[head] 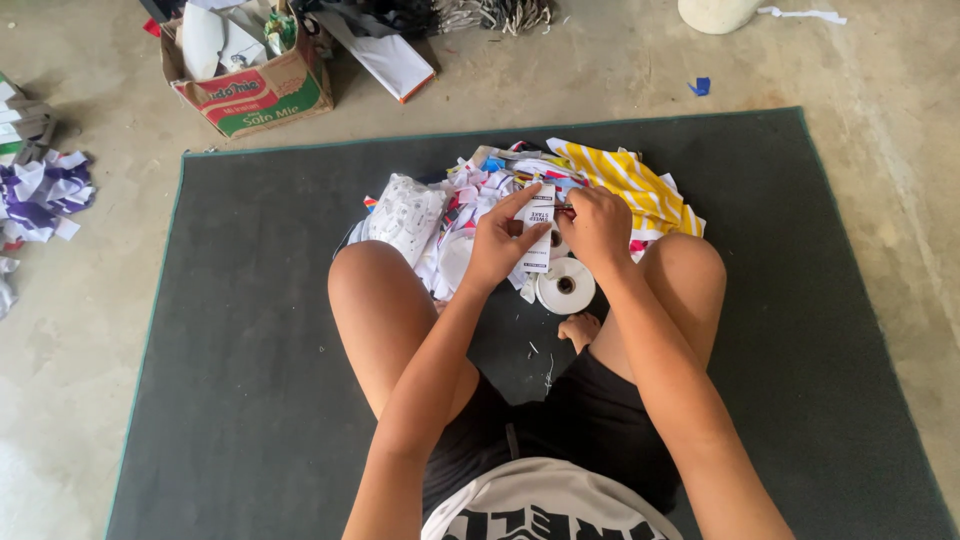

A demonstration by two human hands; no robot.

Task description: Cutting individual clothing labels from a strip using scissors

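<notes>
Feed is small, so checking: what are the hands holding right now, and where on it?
A white printed label strip: left hand pinches its left edge, right hand its upper right edge.

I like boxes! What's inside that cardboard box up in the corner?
The box is open on top. White paper or cloth pieces and something green and crinkly stick out. Whatever lies deeper is covered by them and by the box walls, so it cannot be seen.

Head camera looks steeply down, close over lap and dark mat (250, 350).
</notes>
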